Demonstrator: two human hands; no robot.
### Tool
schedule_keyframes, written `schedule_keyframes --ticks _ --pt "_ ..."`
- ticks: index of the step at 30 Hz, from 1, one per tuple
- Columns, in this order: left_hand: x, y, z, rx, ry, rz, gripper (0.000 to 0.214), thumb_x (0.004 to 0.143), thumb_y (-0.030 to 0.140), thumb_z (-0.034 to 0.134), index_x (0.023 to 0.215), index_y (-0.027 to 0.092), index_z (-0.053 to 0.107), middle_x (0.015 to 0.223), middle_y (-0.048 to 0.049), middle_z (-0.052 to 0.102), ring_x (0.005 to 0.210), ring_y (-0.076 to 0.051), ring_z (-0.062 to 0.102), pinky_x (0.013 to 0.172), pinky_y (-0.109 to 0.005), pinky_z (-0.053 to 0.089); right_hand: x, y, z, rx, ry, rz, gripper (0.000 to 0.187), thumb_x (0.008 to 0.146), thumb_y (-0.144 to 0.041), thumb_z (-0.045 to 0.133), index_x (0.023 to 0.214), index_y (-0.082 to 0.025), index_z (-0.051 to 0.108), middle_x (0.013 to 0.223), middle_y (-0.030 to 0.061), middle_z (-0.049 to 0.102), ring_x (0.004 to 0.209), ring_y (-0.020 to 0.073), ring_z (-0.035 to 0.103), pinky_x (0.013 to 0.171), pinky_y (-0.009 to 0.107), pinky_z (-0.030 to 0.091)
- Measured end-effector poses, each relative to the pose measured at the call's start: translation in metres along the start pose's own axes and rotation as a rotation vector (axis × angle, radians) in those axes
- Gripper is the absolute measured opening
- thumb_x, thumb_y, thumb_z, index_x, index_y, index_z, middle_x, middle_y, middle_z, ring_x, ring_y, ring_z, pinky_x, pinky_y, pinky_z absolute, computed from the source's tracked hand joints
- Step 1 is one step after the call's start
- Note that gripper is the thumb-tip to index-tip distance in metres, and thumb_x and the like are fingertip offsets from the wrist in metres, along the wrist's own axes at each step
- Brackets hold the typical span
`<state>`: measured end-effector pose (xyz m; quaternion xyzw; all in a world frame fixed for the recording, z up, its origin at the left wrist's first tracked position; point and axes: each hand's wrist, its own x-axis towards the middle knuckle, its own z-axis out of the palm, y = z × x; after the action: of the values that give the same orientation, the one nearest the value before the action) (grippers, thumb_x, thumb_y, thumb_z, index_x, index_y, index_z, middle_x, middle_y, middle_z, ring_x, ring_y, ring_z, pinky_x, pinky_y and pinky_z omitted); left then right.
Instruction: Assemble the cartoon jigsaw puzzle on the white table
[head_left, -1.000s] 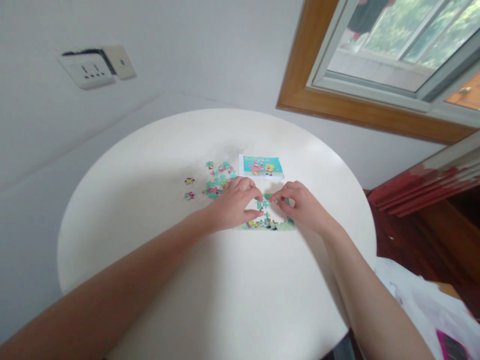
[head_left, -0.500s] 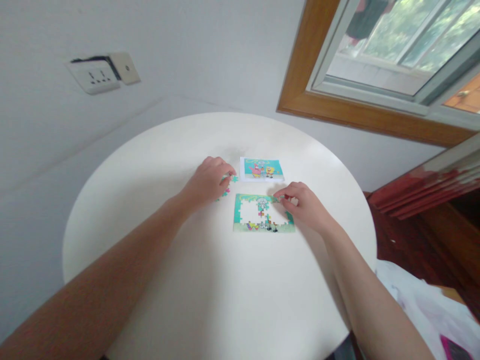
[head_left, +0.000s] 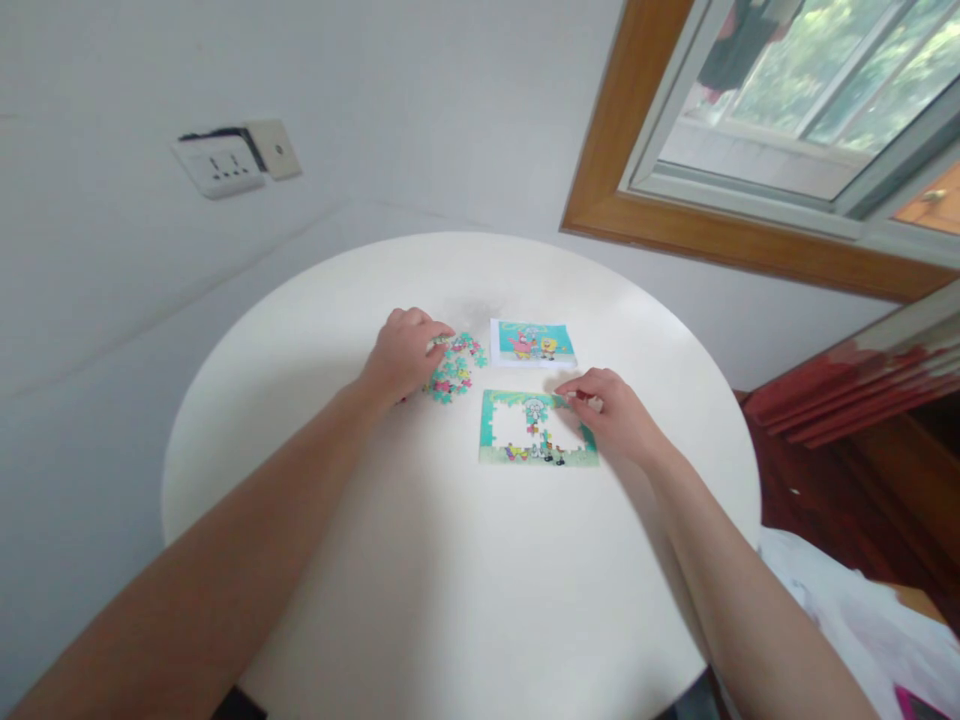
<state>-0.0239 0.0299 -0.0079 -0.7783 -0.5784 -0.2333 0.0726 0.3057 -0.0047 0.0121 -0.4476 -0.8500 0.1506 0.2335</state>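
Note:
A part-built jigsaw puzzle (head_left: 536,428) with a teal border and a white gap in its middle lies on the round white table (head_left: 450,560). My right hand (head_left: 611,412) rests on the puzzle's right edge, fingers curled and pinched at its upper border. My left hand (head_left: 403,352) lies over the left side of a pile of loose teal and pink pieces (head_left: 455,368), fingers bent down onto them. A small picture card (head_left: 532,342) showing the cartoon image lies just beyond the puzzle.
A wall socket (head_left: 221,163) sits on the white wall at upper left. A wood-framed window (head_left: 757,150) is at upper right. Red-brown furniture (head_left: 855,400) stands past the table's right edge, with white cloth (head_left: 847,610) at lower right.
My left hand has left the puzzle and moved left to the pile of loose pieces. The right hand stays at the puzzle's right edge. The camera shifted slightly.

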Motion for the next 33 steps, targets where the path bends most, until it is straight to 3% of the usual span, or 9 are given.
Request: schedule_keyframes --ticks 13,22,33 --pt "0.002 0.003 0.02 -0.038 0.038 -0.091 0.035 0.087 0.041 0.054 0.108 0.02 0.071 0.099 -0.0104 0.057 0.1 -0.028 0.049 0.097 -0.046 0.037 0.0 -0.005 0.0 -0.008 -0.009 -0.022 0.025 0.086 -0.018 0.053 0.097 -0.019 0.075 0.079 0.0056 0.066 0.081 0.0202 0.058 0.078 0.033 0.045" --pt "0.005 0.003 0.017 -0.072 0.009 -0.064 0.024 0.082 0.04 0.061 0.091 0.019 0.069 0.094 -0.0092 0.06 0.098 -0.027 0.052 0.097 -0.046 0.037 0.0 -0.006 0.0 -0.013 -0.011 -0.029 0.025 0.085 -0.016 0.053 0.097 -0.02 0.075 0.078 0.0045 0.066 0.08 0.0193 0.059 0.077 0.031 0.045" --pt "0.006 0.012 0.006 -0.111 0.001 0.028 0.02 0.082 0.036 0.059 0.086 0.018 0.068 0.093 -0.0098 0.065 0.095 -0.026 0.055 0.094 -0.043 0.039 -0.001 -0.007 -0.002 0.006 -0.02 -0.018 0.025 0.086 -0.015 0.053 0.098 -0.02 0.075 0.079 0.0044 0.065 0.081 0.0196 0.058 0.078 0.031 0.044"
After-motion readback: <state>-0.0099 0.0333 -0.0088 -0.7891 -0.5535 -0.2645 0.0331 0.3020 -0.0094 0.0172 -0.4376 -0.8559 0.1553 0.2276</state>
